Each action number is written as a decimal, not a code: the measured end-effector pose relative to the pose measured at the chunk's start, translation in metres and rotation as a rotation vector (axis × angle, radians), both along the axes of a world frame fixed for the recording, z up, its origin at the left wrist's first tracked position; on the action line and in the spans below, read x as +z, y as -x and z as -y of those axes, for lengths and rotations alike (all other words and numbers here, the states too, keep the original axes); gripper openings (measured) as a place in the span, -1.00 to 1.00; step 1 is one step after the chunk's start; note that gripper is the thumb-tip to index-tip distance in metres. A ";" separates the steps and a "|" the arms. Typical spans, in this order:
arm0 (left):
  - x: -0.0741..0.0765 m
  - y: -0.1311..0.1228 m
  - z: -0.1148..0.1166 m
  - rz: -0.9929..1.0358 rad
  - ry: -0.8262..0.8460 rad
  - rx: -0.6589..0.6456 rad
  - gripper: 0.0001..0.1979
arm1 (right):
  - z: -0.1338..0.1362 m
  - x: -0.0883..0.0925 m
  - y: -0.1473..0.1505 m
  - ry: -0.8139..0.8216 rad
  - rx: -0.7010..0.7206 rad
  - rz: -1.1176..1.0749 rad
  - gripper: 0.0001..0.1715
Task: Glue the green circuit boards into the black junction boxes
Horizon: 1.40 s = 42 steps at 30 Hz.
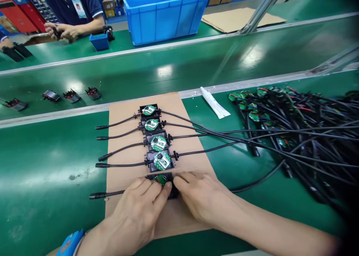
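Nearest me on the cardboard lies a black plastic housing [174, 191] with a green circuit board [160, 179] and coloured wires in it. My left hand [137, 207] is closed over its left side, thumb pressed close to the board. At the housing's right end my right hand [200, 194] pinches where the black cable [256, 184] enters; its fingertips are partly hidden. A short cable with a plug [97, 196] leaves on the left. Beyond, several like housings stand in a column, each with a round circuit board [162, 160] face up and cables at both ends.
A pile of black cables with boards [303, 136] covers the right side. A white tube [214, 102] lies near the rail. Motor parts [71, 95] sit on the green strip beyond. Farther back are a blue bin [165, 18] and a co-worker's hands [63, 31].
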<state>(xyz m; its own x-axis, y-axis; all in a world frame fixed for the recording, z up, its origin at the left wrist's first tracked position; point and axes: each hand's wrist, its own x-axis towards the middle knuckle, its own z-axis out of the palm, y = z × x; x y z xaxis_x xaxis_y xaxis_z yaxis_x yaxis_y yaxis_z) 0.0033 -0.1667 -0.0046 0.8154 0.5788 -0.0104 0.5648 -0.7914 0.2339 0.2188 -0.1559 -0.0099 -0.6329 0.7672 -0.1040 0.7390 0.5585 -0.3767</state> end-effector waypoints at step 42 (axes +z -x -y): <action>0.020 0.028 -0.042 0.312 0.084 0.354 -0.83 | -0.028 0.032 -0.031 -0.134 0.077 -0.092 -0.76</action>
